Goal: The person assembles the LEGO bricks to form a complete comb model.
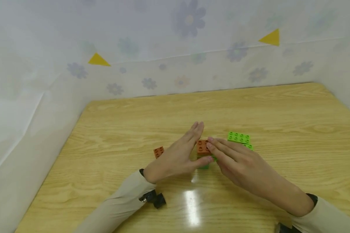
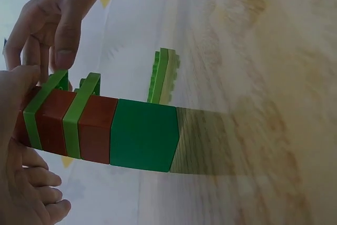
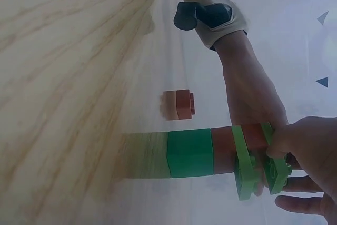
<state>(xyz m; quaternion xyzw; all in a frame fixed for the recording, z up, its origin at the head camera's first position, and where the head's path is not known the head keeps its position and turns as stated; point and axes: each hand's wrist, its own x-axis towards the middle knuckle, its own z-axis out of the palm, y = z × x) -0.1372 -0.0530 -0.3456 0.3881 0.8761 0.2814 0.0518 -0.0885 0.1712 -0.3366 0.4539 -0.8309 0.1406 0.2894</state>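
Green-and-brown tower [image 1: 203, 149] (upright) between grips [image 1: 176, 157] [image 1: 245, 165]

Muted light here, a white glare [image 1: 191, 207] streaking my table [image 1: 119, 119]; down at my wrists everything's hazy, the nearest wood blurring softly.

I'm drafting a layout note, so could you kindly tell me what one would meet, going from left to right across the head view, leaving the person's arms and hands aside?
First yellow triangle, loose brown brick, brick stack, light-green bricks, second yellow triangle.
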